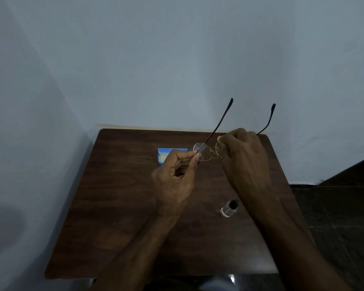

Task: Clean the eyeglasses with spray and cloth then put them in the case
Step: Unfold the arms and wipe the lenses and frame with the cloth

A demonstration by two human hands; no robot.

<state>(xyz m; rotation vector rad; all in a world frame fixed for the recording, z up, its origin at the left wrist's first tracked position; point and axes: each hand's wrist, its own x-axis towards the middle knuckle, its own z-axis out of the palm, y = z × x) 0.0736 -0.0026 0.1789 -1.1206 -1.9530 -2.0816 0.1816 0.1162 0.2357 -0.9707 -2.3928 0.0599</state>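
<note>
While your left hand [174,177] pinches 1 rim of the eyeglasses [204,150] and your right hand [246,156] grips the other lens, their temples point to 12 o'clock; the case [161,152] lies at their 9 o'clock, nearest your left hand.

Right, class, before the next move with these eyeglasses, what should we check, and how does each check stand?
1. Eyeglasses gripped by left hand and right hand, clear of the table: ok.
2. Spray bottle upright, capped, beside the right forearm: ok.
3. Blue case on the table behind the left hand: ok.
4. Cloth in the right hand: cannot tell, only a pale scrap shows.
5. Temples folded for the case: not ok, both stand open.
6. Lenses clean: cannot tell.
</note>
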